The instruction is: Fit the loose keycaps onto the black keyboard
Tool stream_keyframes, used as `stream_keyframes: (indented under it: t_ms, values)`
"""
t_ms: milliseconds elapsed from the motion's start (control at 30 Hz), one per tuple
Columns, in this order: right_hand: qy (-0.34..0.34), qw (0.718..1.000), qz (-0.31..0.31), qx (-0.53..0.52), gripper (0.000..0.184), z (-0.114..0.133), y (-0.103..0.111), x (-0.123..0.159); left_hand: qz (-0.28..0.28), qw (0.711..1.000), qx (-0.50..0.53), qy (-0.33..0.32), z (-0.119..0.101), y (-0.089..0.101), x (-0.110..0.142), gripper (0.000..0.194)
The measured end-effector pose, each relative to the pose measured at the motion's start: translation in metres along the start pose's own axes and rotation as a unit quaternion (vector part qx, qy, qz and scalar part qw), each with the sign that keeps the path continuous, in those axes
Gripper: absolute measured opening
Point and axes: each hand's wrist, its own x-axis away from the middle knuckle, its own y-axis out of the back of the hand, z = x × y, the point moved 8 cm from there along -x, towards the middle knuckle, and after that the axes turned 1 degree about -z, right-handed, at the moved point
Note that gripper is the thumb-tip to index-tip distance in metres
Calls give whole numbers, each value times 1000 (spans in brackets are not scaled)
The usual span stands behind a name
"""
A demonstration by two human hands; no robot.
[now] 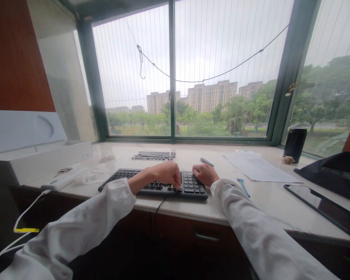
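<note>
Probably working at keys of keyboard point(159, 187) near front edge of bench point(189, 208), with fingers bunched on left hand point(166, 173) and curled on right hand point(205, 174), cannot tell any grip; needs steady bracing.

Open lane on the desktop point(268, 198) between blue tool point(244, 187) and phone point(323, 206); another behind the keyboard point(157, 187), between dark key pieces point(154, 156) and pen point(206, 161). Left side obstructed by white box point(52, 157), power strip point(62, 179), crumpled plastic point(93, 175); black bag point(332, 173) and dark cylinder point(295, 144) block far right.
</note>
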Motion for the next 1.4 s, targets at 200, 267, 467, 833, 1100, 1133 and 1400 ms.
stream_keyframes:
  t_ms: [200, 267, 467, 833, 1100, 1133, 1400]
  values:
    - [7, 1000, -3, 0, 30, 1, 1, -2, -113, 978, -83, 153, 87, 49, 1, 11]
    - [7, 1000, -6, 6, 30, 1, 2, -2, -122, 969, -108, 184, 111, 55, -5, 11]
    - [11, 999, -15, 31, 29, 2, 5, -2, -117, 951, -161, 234, 154, 43, -49, 15]
    - [45, 995, -51, 72, 27, 9, 8, -2, -92, 941, -190, 266, 205, 25, -102, 28]
    - [48, 996, -50, 64, 27, 10, 9, -2, -80, 948, -168, 257, 210, 19, -107, 20]
    - [47, 996, -49, 65, 27, 10, 10, -3, -81, 949, -165, 257, 209, 19, -107, 19]
    - [48, 996, -46, 63, 27, 12, 11, -2, -105, 954, -145, 240, 197, 23, -102, 17]
